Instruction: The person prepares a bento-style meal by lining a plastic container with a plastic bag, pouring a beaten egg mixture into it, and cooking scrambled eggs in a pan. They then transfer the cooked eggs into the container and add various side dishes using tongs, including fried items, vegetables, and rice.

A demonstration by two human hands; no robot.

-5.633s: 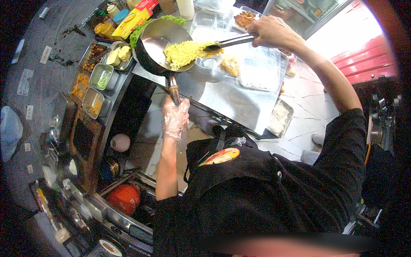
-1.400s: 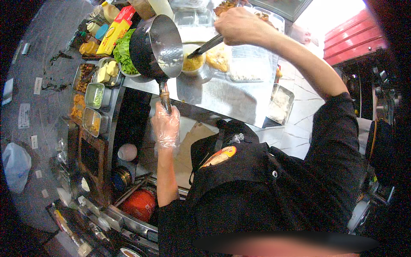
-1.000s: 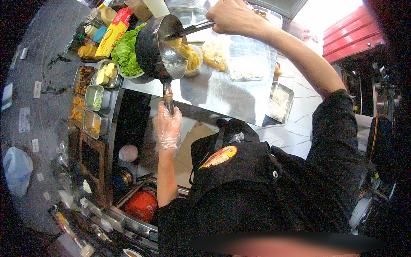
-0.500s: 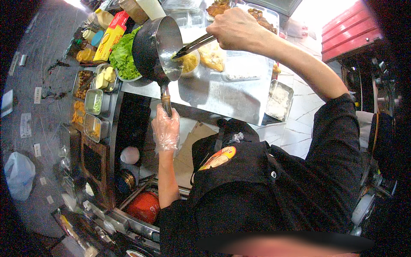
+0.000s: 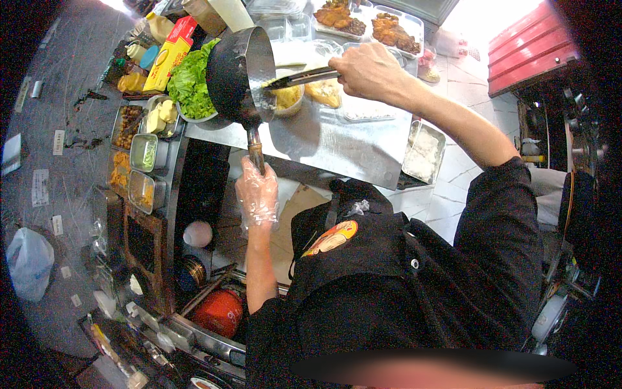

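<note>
In a clear plastic glove, my left hand [image 5: 257, 192] grips the wooden handle of a dark deep pan [image 5: 227, 78], closed around it. The pan is tipped on its side, its mouth facing right. My right hand [image 5: 372, 72] is closed on metal tongs [image 5: 299, 78], whose dark tips reach to the pan's mouth. Below those tips, partly behind the pan's rim, a round tub of yellow shredded food [image 5: 289, 99] stands on the steel counter [image 5: 311, 139]. The far inside of the pan is hidden, so I cannot tell what is left in it.
Left of the pan sits a bowl of lettuce [image 5: 193, 84], with a yellow-red box [image 5: 170, 55] behind it. Small steel tubs [image 5: 148, 152] of ingredients line the left side. Trays of fried meat [image 5: 396, 32] stand at the back; a tray of white food [image 5: 424, 154] is right.
The pan has shifted slightly right and turned further on its side. My right hand has moved down and to the right, drawing the tongs to a flatter angle.
</note>
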